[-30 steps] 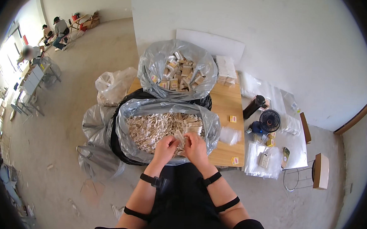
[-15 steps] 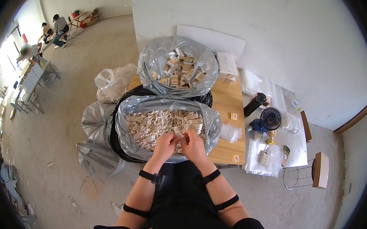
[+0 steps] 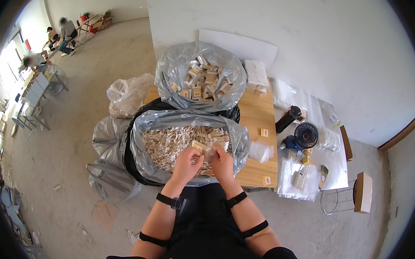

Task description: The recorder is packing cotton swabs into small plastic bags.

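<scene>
2 bare forearms (image 3: 162, 215) slanting inward, left hand (image 3: 187, 163) and right hand (image 3: 223, 166) close together, fingers (image 3: 217, 152) bent

Over on the right, it's a busy side table (image 3: 340, 173): a black bottle (image 3: 288, 119) near a round black fan (image 3: 306, 134), and towards the front a phone (image 3: 323, 176), just beside a white power strip (image 3: 299, 180). Beyond that edge, a metal-legged stool (image 3: 335, 209) carries a cardboard box (image 3: 363, 193). Up top, a white board (image 3: 237, 45) leans against the pale wall (image 3: 325, 37). And across the grey floor (image 3: 98, 72), far left, a person in a grey top (image 3: 68, 30) sits near brown cartons (image 3: 103, 22), with bright windows (image 3: 9, 56) beyond!
</scene>
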Available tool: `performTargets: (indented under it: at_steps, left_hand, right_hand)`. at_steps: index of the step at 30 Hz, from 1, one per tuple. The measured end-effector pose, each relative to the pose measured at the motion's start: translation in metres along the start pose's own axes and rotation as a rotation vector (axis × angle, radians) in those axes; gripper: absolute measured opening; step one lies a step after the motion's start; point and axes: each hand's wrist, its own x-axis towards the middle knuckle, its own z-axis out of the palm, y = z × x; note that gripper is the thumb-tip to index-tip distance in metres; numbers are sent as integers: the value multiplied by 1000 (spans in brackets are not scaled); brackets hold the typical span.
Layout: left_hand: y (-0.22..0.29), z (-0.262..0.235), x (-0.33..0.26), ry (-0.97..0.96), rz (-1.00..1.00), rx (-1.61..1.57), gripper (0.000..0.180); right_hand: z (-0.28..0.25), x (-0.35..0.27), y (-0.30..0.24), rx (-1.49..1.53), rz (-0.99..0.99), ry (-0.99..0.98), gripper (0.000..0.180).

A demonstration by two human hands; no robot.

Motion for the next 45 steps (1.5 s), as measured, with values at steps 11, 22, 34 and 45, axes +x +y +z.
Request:
performTargets:
  at_steps: [11,22,34,45]
  left_hand:
    - [-14,-8,11,73,-533,-720,26]
    - [-17,5,13,90,-426,-476,18]
    - [-22,12,23,247,-236,-148,16]
    - [-38,26,15,331,-300,-322,23]
  right_hand:
    - [-2,7,16,335,327,-81,23]
    - [13,22,5,463,286,-125,8]
    - [30,32,0,471,239,-29,10]
    - [29,-5,39,548,604,115,32]
